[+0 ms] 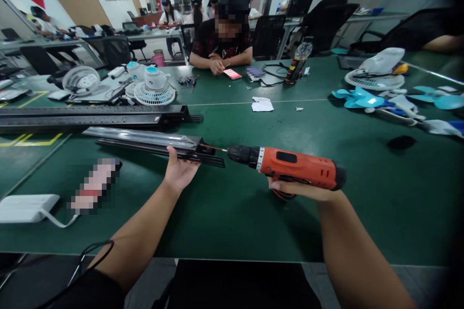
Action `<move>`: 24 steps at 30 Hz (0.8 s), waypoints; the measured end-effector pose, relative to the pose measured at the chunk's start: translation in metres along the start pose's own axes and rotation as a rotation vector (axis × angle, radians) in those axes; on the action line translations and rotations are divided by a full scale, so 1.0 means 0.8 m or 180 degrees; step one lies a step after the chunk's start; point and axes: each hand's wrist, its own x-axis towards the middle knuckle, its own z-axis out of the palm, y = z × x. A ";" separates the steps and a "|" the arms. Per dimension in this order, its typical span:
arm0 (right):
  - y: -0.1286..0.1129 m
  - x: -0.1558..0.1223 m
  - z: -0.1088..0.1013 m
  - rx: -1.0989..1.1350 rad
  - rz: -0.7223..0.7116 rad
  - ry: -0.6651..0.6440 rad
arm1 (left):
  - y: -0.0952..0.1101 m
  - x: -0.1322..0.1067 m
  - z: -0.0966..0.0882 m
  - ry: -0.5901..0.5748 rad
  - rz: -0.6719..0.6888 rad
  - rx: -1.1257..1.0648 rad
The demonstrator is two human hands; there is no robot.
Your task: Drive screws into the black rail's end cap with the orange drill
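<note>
My left hand (179, 169) grips a long black metal rail (152, 141) from below, near its right end, with the thumb up along its side. Shiny clear film covers part of the rail's top. An orange cordless drill (300, 166) is in my right hand (284, 187), its handle wrapped by my fingers. The drill points left, level with the rail's end. Its thin bit (215, 148) reaches to the open end of the rail; whether it touches anything inside I cannot make out.
More black rails (90, 117) lie at the back left. A phone (96, 186) and white power bank (29, 207) sit front left. White fans (154, 88), a dark bottle (297, 65) and blue fan blades (358, 98) are farther back. A person (226, 34) sits opposite.
</note>
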 end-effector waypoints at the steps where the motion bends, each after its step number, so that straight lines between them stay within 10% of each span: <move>1: 0.001 0.000 0.000 0.0000 -0.0013 0.0008 | 0.000 0.000 0.000 0.0005 -0.0001 0.0011; 24: 0.017 -0.006 0.006 0.0013 -0.0221 0.0414 | 0.001 0.004 -0.009 0.0100 0.0019 -0.0066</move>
